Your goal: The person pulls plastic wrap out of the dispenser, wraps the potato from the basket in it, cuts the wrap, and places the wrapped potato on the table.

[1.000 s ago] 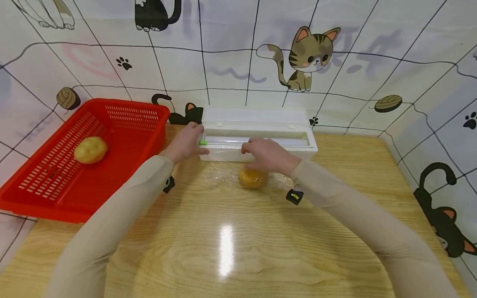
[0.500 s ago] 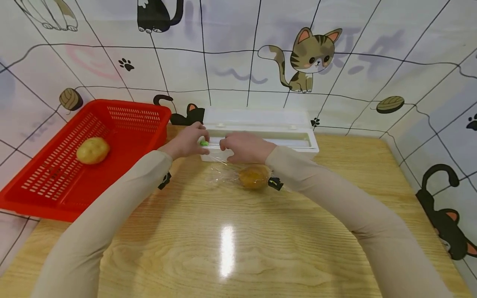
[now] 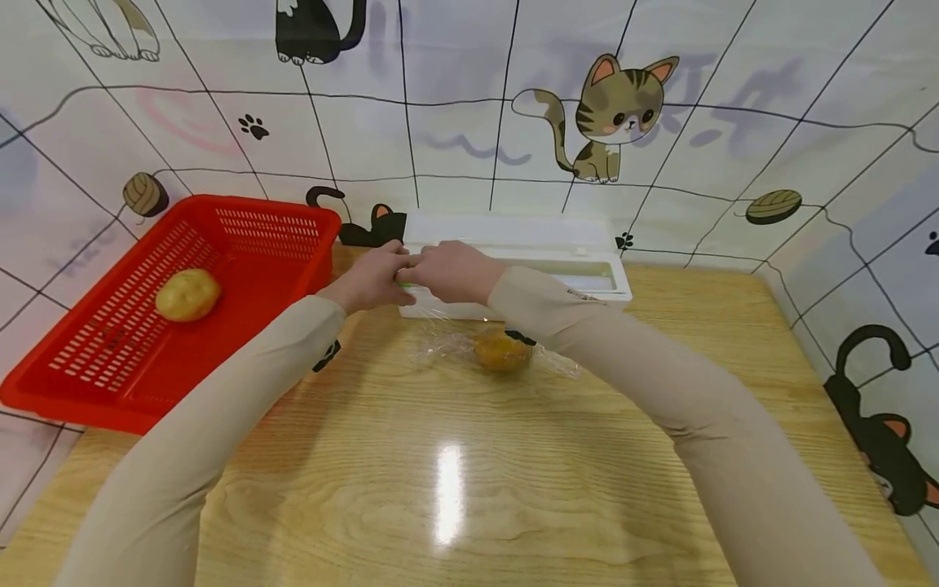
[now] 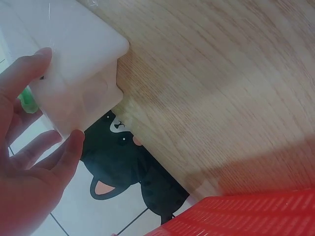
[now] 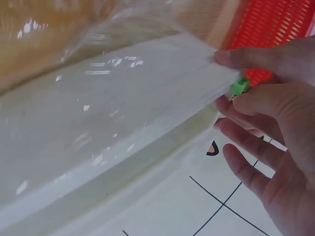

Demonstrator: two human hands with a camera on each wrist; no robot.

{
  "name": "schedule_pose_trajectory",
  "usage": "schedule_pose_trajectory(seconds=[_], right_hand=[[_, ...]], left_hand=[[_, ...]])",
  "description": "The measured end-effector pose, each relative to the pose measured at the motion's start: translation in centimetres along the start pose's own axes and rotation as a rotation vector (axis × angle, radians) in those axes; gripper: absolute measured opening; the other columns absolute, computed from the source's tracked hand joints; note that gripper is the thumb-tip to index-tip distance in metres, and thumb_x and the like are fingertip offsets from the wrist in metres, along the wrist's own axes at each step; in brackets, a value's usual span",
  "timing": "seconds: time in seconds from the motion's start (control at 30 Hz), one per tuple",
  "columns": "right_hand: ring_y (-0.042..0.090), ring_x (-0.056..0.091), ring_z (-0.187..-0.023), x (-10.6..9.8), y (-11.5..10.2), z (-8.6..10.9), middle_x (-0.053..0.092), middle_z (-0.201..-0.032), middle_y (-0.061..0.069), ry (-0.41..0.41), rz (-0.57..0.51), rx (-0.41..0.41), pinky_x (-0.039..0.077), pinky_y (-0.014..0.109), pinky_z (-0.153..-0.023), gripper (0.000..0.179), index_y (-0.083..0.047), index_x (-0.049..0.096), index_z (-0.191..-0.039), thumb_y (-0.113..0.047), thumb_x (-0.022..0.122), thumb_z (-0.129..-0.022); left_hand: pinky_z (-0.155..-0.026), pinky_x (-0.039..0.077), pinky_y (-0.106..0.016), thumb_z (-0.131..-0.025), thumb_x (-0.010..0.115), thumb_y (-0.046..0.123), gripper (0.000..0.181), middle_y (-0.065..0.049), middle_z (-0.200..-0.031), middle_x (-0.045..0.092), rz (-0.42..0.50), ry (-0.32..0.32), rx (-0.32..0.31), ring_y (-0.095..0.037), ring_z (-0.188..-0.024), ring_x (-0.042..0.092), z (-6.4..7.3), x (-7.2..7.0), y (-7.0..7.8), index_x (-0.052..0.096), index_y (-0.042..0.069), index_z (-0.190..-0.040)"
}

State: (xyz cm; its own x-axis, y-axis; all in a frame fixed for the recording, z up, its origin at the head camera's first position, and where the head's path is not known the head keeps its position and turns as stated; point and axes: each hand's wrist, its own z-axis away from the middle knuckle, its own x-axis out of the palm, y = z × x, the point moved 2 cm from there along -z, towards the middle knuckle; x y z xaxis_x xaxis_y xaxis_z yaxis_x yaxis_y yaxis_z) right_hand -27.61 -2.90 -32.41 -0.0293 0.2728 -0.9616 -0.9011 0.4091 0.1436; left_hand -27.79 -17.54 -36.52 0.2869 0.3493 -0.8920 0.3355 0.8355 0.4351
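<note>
A white cling film dispenser (image 3: 513, 281) stands at the back of the table with its lid raised. My left hand (image 3: 374, 277) grips the dispenser's left end, thumb on the front wall and fingers at the end and back. At that end, my right hand (image 3: 455, 273) pinches the small green slide cutter (image 5: 240, 86), close against the left hand; its other fingers are loosely curled. Clear film runs from the dispenser down over a round orange-yellow item (image 3: 502, 350) on the table, partly hidden by the right sleeve. In the left wrist view, the green cutter (image 4: 28, 101) lies beside the left fingers.
To the left is a red plastic basket (image 3: 249, 342) holding a potato (image 3: 187, 295). The wooden table (image 3: 455, 489) meets a wall covering (image 3: 469, 122) with printed cats at the back and right. Crumpled film edges (image 3: 443, 342) lie beside the round item.
My right hand has moved left along the dispenser from its middle to the green cutter, now meeting the left hand. The left hand stays at the left end. The view shifts slightly.
</note>
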Motion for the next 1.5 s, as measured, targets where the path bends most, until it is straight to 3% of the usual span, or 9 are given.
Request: schedule_pose_trajectory(seconds=[0.17, 0.5, 0.63, 0.87, 1.13, 1.5], right_hand=[[0.024, 0.057, -0.089, 0.0, -0.2, -0.5, 0.065, -0.108, 0.003, 0.011, 0.049, -0.023, 0.049, 0.037, -0.073, 0.035, -0.018, 0.059, -0.129, -0.006, 0.056, -0.097], [0.02, 0.05, -0.082, 0.5, -0.3, -1.0, 0.061, -0.094, 0.005, 0.034, -0.028, -0.01, 0.043, 0.032, -0.065, 0.024, -0.015, 0.063, -0.118, -0.008, 0.048, -0.101], [0.02, 0.05, -0.084, 0.8, -0.1, -0.9, 0.062, -0.095, 0.004, 0.071, -0.043, -0.024, 0.043, 0.03, -0.066, 0.027, -0.016, 0.063, -0.121, -0.006, 0.049, -0.101], [0.022, 0.054, -0.087, 1.2, 0.4, -0.3, 0.064, -0.113, 0.002, 0.102, -0.002, -0.038, 0.049, 0.03, -0.066, 0.031, -0.015, 0.062, -0.124, -0.002, 0.054, -0.098], [0.022, 0.056, -0.088, 1.5, 0.9, 0.3, 0.064, -0.105, 0.003, 0.096, -0.023, -0.027, 0.05, 0.03, -0.07, 0.023, -0.009, 0.065, -0.114, 0.0, 0.056, -0.096], [0.022, 0.06, -0.094, 1.6, 1.5, 0.7, 0.066, -0.104, 0.005, 0.07, -0.077, 0.023, 0.051, 0.032, -0.081, 0.02, -0.01, 0.068, -0.113, -0.004, 0.059, -0.095]], left_hand=[[-0.083, 0.047, -0.041, -0.08, 0.08, 0.015, 0.045, -0.014, -0.109, 0.049, -0.024, 0.002, 0.024, -0.03, -0.094, 0.054, -0.1, 0.0, -0.1, 0.064, 0.002, -0.12], [-0.082, 0.047, -0.041, -0.079, 0.08, 0.013, 0.036, -0.013, -0.103, 0.049, -0.02, -0.002, 0.034, -0.03, -0.092, 0.052, 0.0, -0.4, 0.3, 0.067, 0.001, -0.111], [-0.083, 0.047, -0.041, -0.08, 0.08, 0.013, 0.039, -0.013, -0.103, 0.05, -0.021, -0.005, 0.036, -0.03, -0.093, 0.052, 0.0, -0.5, 0.2, 0.066, 0.001, -0.113], [-0.091, 0.044, -0.046, -0.079, 0.081, 0.017, 0.055, -0.015, -0.116, 0.052, -0.047, -0.004, 0.029, -0.032, -0.104, 0.049, 0.0, -0.4, 0.0, 0.061, 0.005, -0.129], [-0.091, 0.045, -0.045, -0.078, 0.082, 0.017, 0.041, -0.014, -0.116, 0.053, -0.046, 0.004, 0.047, -0.032, -0.104, 0.05, -0.2, -0.4, 0.1, 0.067, 0.005, -0.115], [-0.083, 0.047, -0.04, -0.078, 0.082, 0.019, 0.029, -0.012, -0.11, 0.052, -0.052, 0.009, 0.067, -0.03, -0.096, 0.049, -0.5, -0.6, -0.1, 0.067, 0.008, -0.1]])
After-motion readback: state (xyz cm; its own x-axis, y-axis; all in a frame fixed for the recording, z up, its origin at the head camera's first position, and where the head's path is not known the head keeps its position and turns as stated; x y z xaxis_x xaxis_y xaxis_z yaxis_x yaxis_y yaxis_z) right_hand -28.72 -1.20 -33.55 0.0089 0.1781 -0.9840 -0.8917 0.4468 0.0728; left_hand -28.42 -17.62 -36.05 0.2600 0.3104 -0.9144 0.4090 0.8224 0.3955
